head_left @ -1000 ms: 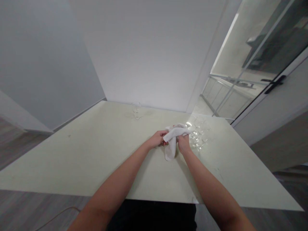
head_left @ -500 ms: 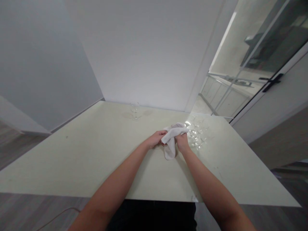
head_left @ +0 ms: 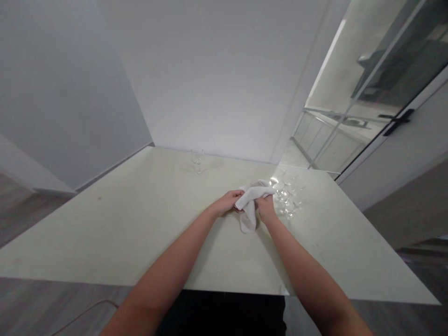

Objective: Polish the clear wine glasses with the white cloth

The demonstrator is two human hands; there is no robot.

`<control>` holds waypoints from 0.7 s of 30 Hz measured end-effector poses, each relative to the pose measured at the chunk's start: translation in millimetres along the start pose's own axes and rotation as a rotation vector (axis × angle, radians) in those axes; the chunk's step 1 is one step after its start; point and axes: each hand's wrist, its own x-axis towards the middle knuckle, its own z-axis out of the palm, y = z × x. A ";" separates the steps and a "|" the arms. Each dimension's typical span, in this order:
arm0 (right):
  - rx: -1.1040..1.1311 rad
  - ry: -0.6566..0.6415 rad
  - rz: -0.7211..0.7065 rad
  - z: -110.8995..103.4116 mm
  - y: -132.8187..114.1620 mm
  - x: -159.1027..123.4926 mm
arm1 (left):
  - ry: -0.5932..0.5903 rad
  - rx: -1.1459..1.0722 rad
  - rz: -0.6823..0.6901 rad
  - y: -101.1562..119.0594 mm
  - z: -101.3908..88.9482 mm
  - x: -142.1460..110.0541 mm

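Cable (head_left: 105,301), thin and brownish, lies in a curve on the grey wood-look floor (head_left: 35,298) at your lower left, below the near edge of the pale surface (head_left: 122,233). Small dark mark (head_left: 100,198) on the left part of that surface. Next rightward, a single clear glass (head_left: 197,159) stands upright on its stem at the back, near the white wall (head_left: 217,84) and well apart from your hands.

Your left hand (head_left: 228,201) comes in from the left, fingers curled and grasping the left end of a white cloth (head_left: 249,205). Cloth is bunched between your two hands over the middle of the surface, slightly right of centre, with one fold hanging toward you. Whether it wraps anything cannot be told. Your right hand (head_left: 266,208) clasps the cloth's right side; its fingers are partly hidden by the folds.

Just beyond your right hand, clear glasses (head_left: 287,198) sit in a close cluster; glare and blur prevent a count. Farther right, past the surface, a door (head_left: 413,144) with a black handle (head_left: 399,122).
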 end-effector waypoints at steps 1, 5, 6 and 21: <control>0.001 -0.004 -0.001 0.1 -0.4 0.0 | 0.000 -0.001 0.000 0.1 0.2 -0.1; -0.008 -0.025 -0.015 -0.6 -0.2 0.9 | -0.008 0.000 0.004 1.4 0.3 -0.8; -0.008 -0.026 -0.017 -0.9 0.2 1.2 | -0.010 0.003 0.006 1.9 0.2 -1.1; -0.029 0.005 0.015 -1.5 -0.4 0.2 | -0.024 -0.001 -0.001 2.1 0.1 -0.8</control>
